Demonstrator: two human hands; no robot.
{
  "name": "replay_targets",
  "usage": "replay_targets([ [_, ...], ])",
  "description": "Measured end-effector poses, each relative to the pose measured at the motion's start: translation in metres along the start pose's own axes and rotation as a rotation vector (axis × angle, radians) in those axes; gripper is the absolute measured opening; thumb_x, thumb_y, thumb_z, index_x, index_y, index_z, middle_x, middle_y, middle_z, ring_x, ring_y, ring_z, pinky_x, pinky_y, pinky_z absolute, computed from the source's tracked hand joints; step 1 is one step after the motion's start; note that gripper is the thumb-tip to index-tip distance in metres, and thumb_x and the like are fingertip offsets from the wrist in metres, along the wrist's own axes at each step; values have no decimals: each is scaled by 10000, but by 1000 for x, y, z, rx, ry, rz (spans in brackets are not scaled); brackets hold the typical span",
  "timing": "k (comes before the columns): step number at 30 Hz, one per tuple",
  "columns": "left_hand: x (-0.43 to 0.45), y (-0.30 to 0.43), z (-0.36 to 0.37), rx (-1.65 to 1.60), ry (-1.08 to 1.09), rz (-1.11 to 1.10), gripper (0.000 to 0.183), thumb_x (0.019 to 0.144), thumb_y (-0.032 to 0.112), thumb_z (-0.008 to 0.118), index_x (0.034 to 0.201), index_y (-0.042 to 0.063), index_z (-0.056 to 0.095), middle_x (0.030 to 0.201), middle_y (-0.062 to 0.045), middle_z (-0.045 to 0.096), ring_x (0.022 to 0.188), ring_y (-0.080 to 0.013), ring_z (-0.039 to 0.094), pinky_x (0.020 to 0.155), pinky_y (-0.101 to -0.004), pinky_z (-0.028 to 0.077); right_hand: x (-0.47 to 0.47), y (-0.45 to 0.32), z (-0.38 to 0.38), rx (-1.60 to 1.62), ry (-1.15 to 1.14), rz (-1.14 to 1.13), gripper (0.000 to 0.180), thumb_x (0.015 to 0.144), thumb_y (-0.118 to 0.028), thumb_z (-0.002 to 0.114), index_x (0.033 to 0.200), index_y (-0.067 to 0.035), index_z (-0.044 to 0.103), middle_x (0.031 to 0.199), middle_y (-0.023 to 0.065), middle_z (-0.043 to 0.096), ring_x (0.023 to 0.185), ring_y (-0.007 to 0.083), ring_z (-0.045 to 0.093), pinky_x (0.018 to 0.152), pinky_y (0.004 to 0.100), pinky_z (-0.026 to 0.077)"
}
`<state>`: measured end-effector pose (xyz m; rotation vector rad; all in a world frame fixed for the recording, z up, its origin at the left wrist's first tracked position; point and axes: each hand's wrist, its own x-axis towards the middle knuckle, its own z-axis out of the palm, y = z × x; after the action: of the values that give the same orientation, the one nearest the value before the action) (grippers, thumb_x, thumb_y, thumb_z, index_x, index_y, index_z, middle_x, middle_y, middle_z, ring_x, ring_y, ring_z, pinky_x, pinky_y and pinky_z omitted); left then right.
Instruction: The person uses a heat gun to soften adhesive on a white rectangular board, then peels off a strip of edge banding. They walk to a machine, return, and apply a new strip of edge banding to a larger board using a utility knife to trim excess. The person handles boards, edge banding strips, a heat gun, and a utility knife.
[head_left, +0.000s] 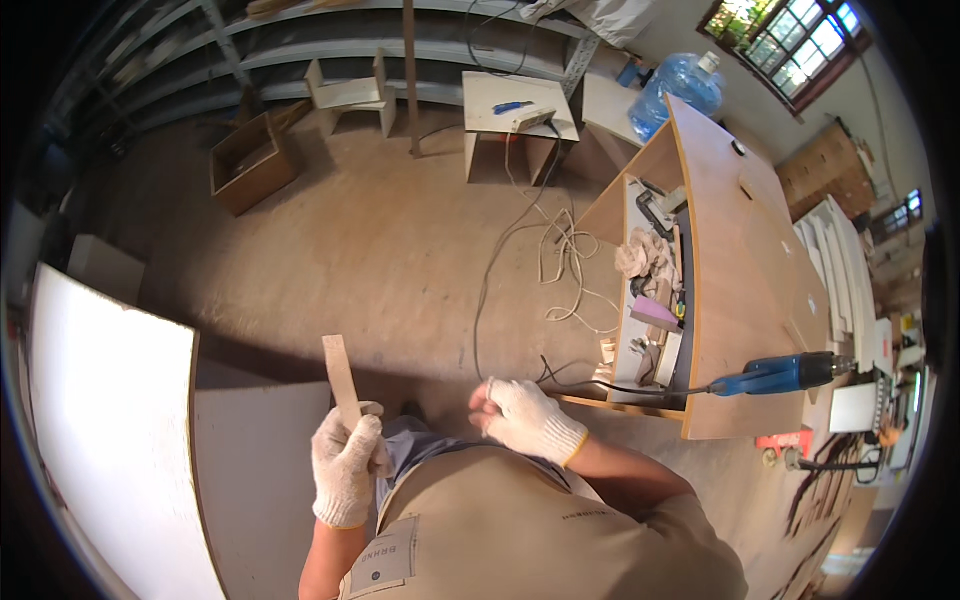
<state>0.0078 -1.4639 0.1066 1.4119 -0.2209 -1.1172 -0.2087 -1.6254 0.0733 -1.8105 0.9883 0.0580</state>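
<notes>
My left hand (345, 465), in a white knitted work glove, grips the lower end of a short, thin light-brown strip (342, 371), probably wood or edge banding. The strip stands up from the fist, tilted slightly left. My right hand (525, 416) hovers before my waist in a similar glove, its bare fingertips loosely curled with nothing visible in them. A dark power cord (480, 330) runs behind that hand. To its right, a blue heat gun (780, 373) lies on the top panel of a wooden cabinet (739, 247).
White panels (120, 420) stand at my left. Clamps, a crumpled cloth (645, 255) and a purple block (652, 311) fill the cabinet's open shelf. White cable (574, 247) loops over the floor. Ahead are a small table (480, 90) with a power strip, a wooden box (251, 165) and metal shelving (322, 56).
</notes>
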Motion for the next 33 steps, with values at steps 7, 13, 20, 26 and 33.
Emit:
replay_targets([
  [7,130,67,-26,319,51,30,326,1070,307,656,1116,-15,682,559,-20,524,423,-91,475,433,-252,397,187,7,-62,85,101,20,200,923,-152,712,1092,-48,698,895,131,762,866,275,749,770,409,573],
  [13,286,79,15,393,3,35,414,1103,366,615,1064,-44,663,571,-18,530,413,-86,439,410,-237,339,447,96,-222,-122,361,24,193,914,-199,734,1026,-43,728,955,154,776,905,271,743,822,398,583],
  [20,483,136,142,429,130,-231,276,1138,273,574,1041,35,676,597,43,515,506,-51,434,480,-236,330,792,154,-413,23,582,655,495,918,-329,755,1302,-37,644,1214,198,751,1046,327,768,853,424,620],
  [26,585,175,213,502,99,-344,243,1138,198,526,1231,8,646,676,30,561,531,-38,465,477,-203,380,916,211,-464,-187,567,957,523,937,-358,736,1388,-99,687,1391,113,727,1298,236,691,1015,341,578],
  [33,670,224,279,674,-155,-281,111,1099,72,518,1129,13,606,759,0,597,636,-73,557,581,-238,465,898,224,-480,-185,654,840,540,923,-277,707,1422,-87,623,1265,149,753,1165,310,735,922,411,593],
])
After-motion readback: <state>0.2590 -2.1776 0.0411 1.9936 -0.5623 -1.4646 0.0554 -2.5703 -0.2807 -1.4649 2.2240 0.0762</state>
